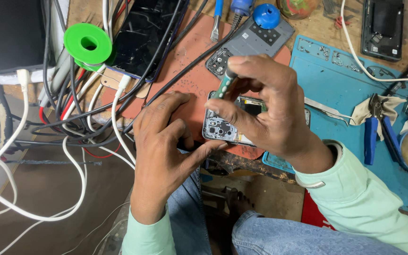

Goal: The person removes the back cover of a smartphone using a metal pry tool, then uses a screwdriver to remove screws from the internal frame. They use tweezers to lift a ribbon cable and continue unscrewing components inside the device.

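Two bare hands, right hand (265, 111) pinching slim green-handled screwdriver (225, 85) — opened phone (223, 127)

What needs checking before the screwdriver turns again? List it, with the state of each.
1. Screwdriver gripped by right hand: ok.
2. Tip seated in a screw on the opened phone: cannot tell, fingers hide it.
3. Left hand steadying the phone's left edge: ok.
4. Phone lying flat on the orange mat: ok.
5. Black cable crossing the mat, clear of the phone: ok.
6. Tweezers lying on the blue mat: ok.
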